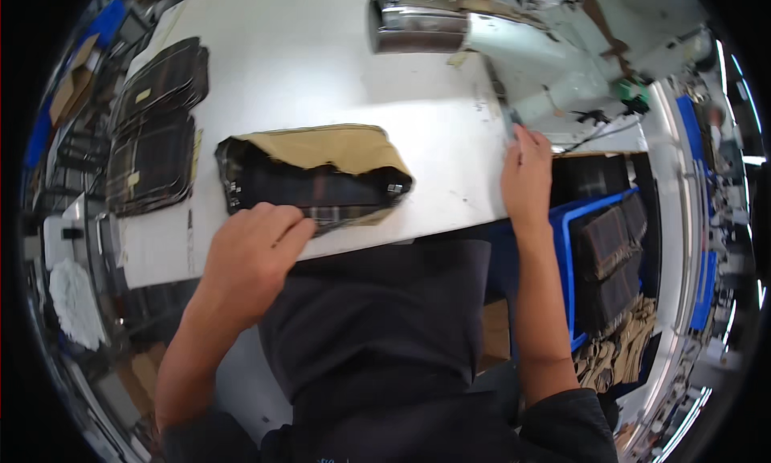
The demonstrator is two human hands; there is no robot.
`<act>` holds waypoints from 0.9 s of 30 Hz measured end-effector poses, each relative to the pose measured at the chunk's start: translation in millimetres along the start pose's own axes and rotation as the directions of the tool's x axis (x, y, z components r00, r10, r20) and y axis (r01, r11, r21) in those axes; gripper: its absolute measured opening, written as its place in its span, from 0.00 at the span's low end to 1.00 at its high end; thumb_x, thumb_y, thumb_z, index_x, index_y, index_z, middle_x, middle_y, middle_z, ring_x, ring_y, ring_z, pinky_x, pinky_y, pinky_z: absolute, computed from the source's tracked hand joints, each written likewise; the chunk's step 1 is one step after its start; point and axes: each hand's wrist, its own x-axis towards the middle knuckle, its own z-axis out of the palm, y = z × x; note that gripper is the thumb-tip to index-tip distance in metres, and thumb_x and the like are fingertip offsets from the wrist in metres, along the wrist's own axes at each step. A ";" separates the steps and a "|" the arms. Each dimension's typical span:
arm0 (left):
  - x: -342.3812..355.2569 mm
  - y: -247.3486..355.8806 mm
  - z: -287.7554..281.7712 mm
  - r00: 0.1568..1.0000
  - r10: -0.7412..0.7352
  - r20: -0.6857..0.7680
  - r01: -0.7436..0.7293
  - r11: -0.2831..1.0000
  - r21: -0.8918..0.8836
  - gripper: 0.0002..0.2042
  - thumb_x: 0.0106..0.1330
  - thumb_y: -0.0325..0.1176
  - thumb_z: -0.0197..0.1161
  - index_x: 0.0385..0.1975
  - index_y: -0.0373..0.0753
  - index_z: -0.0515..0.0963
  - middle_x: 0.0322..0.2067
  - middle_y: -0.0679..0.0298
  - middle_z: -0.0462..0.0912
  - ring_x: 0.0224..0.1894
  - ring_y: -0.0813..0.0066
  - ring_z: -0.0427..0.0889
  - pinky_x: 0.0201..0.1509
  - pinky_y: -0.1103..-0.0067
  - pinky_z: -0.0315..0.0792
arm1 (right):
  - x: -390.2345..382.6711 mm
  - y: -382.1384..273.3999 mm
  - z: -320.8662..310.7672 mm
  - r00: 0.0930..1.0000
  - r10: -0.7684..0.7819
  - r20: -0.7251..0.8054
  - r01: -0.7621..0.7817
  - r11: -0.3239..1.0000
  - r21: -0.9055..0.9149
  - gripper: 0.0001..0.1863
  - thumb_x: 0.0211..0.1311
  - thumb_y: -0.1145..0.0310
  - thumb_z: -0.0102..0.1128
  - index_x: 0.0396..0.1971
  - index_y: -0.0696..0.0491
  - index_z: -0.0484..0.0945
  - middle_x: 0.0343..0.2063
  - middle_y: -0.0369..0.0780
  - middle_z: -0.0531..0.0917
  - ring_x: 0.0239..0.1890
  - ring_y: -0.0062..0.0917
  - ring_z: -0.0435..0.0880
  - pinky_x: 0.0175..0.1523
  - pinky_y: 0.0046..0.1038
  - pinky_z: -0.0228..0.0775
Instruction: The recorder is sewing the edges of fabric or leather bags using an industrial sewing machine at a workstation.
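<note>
The near edge of an open plaid piece [345,194] is pinched under the curled fingers of the left hand [261,242], seemingly so that it is kept steady on the table [438,150]. The fingers of the right hand [527,174] are drawn nearly together at the table's right edge; whether the thin thing at their tips is gripped cannot be told. The piece is laid in front of the body, its tan lining [337,146] turned out along the far side, perhaps so that the inside can be reached. Two plaid stacks [152,158] are set to the left, probably out of the way. At the far right, a sewing machine [522,41] is cut off by the upper rim. The near seam is covered by the left hand, and the depths of a blue crate [566,230] are lost in shadow.
</note>
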 end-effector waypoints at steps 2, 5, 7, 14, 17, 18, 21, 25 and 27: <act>-4.0 10.9 -3.5 0.999 -0.014 0.038 0.017 0.996 -0.084 0.11 0.61 0.32 0.73 0.41 0.37 0.84 0.40 0.61 0.83 0.40 0.60 0.82 0.42 0.68 0.74 | -1.1 16.0 2.0 1.000 -0.017 0.012 0.017 1.000 -0.018 0.16 0.74 0.72 0.54 0.56 0.62 0.81 0.57 0.55 0.81 0.60 0.52 0.78 0.67 0.45 0.68; -10.0 0.3 -9.2 1.000 0.002 0.026 0.002 0.987 -0.163 0.11 0.61 0.35 0.74 0.39 0.38 0.85 0.39 0.63 0.83 0.39 0.61 0.82 0.42 0.68 0.75 | -0.5 2.5 -1.4 0.997 -0.069 0.022 0.070 0.996 -0.060 0.18 0.74 0.73 0.53 0.59 0.61 0.80 0.58 0.54 0.82 0.61 0.51 0.78 0.68 0.44 0.68; -4.0 -10.5 -14.4 1.000 -0.005 -0.004 0.005 0.997 -0.079 0.15 0.59 0.35 0.76 0.44 0.40 0.83 0.44 0.63 0.83 0.45 0.62 0.82 0.46 0.68 0.75 | 2.5 -13.7 -1.5 0.995 0.095 0.027 -0.097 0.991 0.093 0.20 0.74 0.74 0.52 0.62 0.60 0.78 0.58 0.53 0.82 0.61 0.51 0.78 0.68 0.44 0.67; 83.5 -20.2 42.0 0.955 0.276 0.108 -0.275 0.961 -0.028 0.22 0.61 0.35 0.73 0.55 0.41 0.78 0.53 0.60 0.81 0.56 0.60 0.80 0.54 0.67 0.77 | -10.4 -83.3 -38.1 0.996 0.091 0.002 -0.088 0.967 0.238 0.19 0.73 0.80 0.53 0.61 0.61 0.79 0.54 0.47 0.85 0.51 0.33 0.83 0.54 0.30 0.75; 88.3 -60.4 38.5 0.936 0.280 0.212 -0.286 0.958 -0.002 0.19 0.64 0.35 0.69 0.55 0.42 0.79 0.48 0.61 0.83 0.53 0.59 0.83 0.52 0.67 0.78 | -27.0 -142.8 -66.8 0.862 -0.506 0.023 0.464 0.806 0.367 0.18 0.66 0.77 0.66 0.56 0.60 0.83 0.49 0.49 0.87 0.38 0.32 0.87 0.43 0.31 0.80; 83.7 -72.2 35.0 0.947 0.266 0.182 -0.272 0.962 0.011 0.18 0.66 0.35 0.67 0.55 0.42 0.80 0.45 0.60 0.84 0.50 0.59 0.84 0.51 0.66 0.79 | -33.5 -163.7 -64.5 0.811 -0.562 0.161 0.446 0.773 0.452 0.23 0.58 0.73 0.74 0.55 0.58 0.83 0.50 0.47 0.86 0.37 0.36 0.87 0.44 0.32 0.80; 88.6 -79.0 38.0 0.959 0.277 0.058 -0.273 0.960 -0.063 0.10 0.67 0.36 0.64 0.44 0.41 0.83 0.38 0.60 0.85 0.43 0.59 0.87 0.43 0.66 0.81 | -28.1 -184.1 -59.9 0.757 -0.493 0.428 0.373 0.865 0.337 0.29 0.52 0.68 0.80 0.55 0.56 0.82 0.51 0.44 0.84 0.40 0.38 0.86 0.45 0.35 0.79; 103.5 -89.8 52.3 0.935 0.312 -0.169 -0.295 0.948 0.121 0.08 0.65 0.36 0.63 0.26 0.43 0.84 0.25 0.60 0.86 0.30 0.60 0.88 0.33 0.66 0.81 | -25.5 -167.9 -53.1 0.738 -0.547 0.395 0.414 0.829 0.375 0.16 0.43 0.78 0.77 0.36 0.56 0.83 0.44 0.44 0.85 0.45 0.43 0.84 0.50 0.40 0.79; 105.3 -85.0 51.5 0.977 0.192 -0.093 -0.181 0.977 0.117 0.10 0.67 0.38 0.65 0.24 0.45 0.87 0.25 0.60 0.88 0.31 0.60 0.89 0.34 0.66 0.81 | -20.5 -168.9 -53.1 0.743 -0.537 0.400 0.405 0.836 0.370 0.16 0.42 0.80 0.76 0.34 0.58 0.83 0.42 0.44 0.85 0.46 0.44 0.84 0.49 0.40 0.79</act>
